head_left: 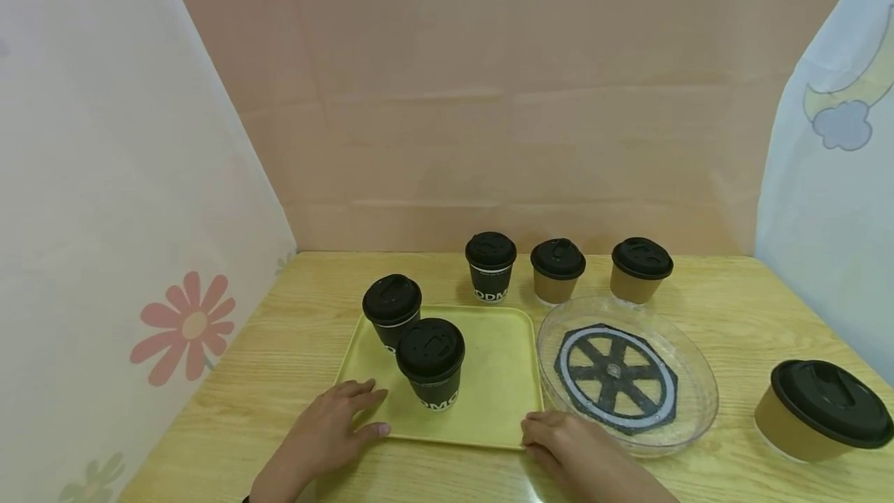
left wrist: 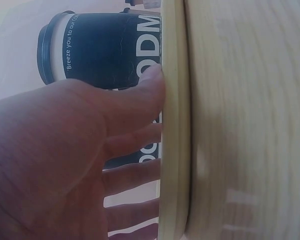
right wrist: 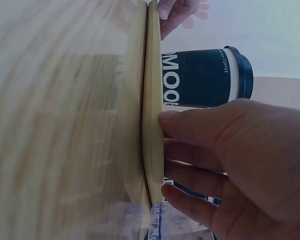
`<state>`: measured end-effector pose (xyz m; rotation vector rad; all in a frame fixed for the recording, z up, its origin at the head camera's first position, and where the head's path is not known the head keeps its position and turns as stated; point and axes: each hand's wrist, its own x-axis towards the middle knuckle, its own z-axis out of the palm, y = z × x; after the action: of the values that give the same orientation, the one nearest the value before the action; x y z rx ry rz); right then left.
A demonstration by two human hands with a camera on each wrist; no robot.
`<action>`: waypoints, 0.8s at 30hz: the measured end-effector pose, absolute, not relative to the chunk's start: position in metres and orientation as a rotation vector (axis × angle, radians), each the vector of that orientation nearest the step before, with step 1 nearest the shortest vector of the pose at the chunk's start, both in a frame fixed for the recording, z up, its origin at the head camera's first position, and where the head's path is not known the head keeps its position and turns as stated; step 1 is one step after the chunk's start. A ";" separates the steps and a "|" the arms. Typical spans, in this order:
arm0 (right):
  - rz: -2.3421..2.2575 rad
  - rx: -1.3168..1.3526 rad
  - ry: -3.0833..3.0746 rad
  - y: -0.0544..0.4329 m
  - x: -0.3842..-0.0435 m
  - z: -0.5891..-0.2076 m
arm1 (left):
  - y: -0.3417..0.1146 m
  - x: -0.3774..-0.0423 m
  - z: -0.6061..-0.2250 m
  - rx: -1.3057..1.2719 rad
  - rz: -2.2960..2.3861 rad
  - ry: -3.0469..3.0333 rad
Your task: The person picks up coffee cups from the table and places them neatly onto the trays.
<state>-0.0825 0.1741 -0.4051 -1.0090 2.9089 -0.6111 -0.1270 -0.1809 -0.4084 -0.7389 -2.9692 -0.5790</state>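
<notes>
The left hand (head_left: 331, 429) spreads its fingers at the near-left corner of the yellow tray (head_left: 499, 386); the right hand (head_left: 576, 445) bends its fingers at the near-right one, though I can't tell whether they grip. Two black cups (head_left: 431, 363) already stand on the tray, toward its left. Off it remain one black cup (head_left: 491, 278) and two brown cups (head_left: 555, 287) behind, and, beyond the clear dish (head_left: 701, 390) just right, another brown cup (head_left: 796, 421).

Soft even light, faint glare on tabletop (head_left: 740, 317), hazy wrist views
</notes>
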 end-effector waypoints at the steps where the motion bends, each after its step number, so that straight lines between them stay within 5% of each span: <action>1: -0.629 -1.012 2.902 0.174 -0.083 -0.405 | -0.181 -0.127 -0.408 -0.740 -0.580 -2.968; 12: -0.619 -1.279 3.184 0.172 -0.084 -0.397 | -0.181 -0.127 -0.408 -0.737 -0.587 -2.973; 24: -0.547 -1.181 3.278 0.170 -0.093 -0.374 | -0.181 -0.128 -0.409 -0.717 -0.608 -2.996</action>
<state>-0.0926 0.1695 -0.3736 -1.1813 3.2779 -0.5467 -0.1276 -0.1809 -0.4095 -0.7166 -2.9956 -0.6084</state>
